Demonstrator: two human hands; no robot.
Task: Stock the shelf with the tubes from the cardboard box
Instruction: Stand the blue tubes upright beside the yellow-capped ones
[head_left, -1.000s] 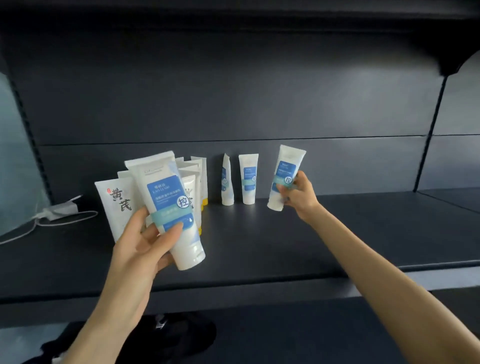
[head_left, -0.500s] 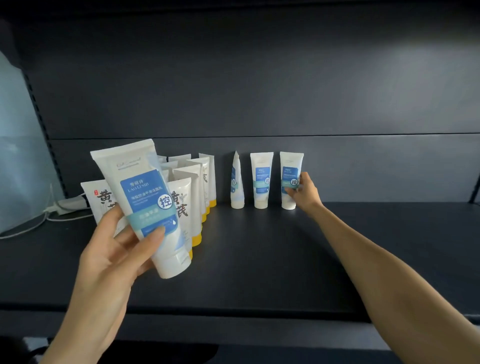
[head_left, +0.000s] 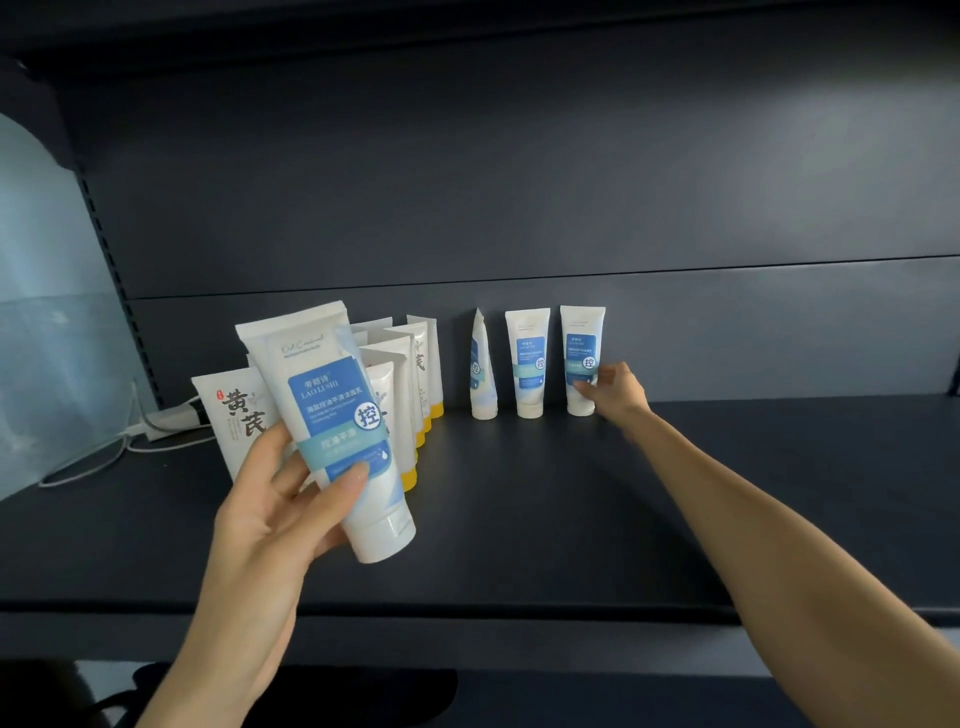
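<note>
L hand (head_left: 270, 514) grips blue-label tube (head_left: 332, 415), thumb + fingers curled round it, tilted cap-down over shelf (head_left: 519, 519) front. R hand (head_left: 618, 392), fingers curled, pinches rightmost tube (head_left: 581, 343) low down; it stands upright at shelf back.

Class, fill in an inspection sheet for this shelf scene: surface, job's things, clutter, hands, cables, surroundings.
Surface: dark shelf, level.
Job's things: three blue-label tubes stand cap-down at the back, the leftmost turned edge-on; end tube on the right; held tube in front; cardboard box not seen.
Clutter: yellow-capped tubes packed at left.
Hands: left hand grips held tube above the shelf; right hand pinches end tube.
Cables: white cable and plug strip, far left.
Surroundings: dark back panel; pale sheet at left.
</note>
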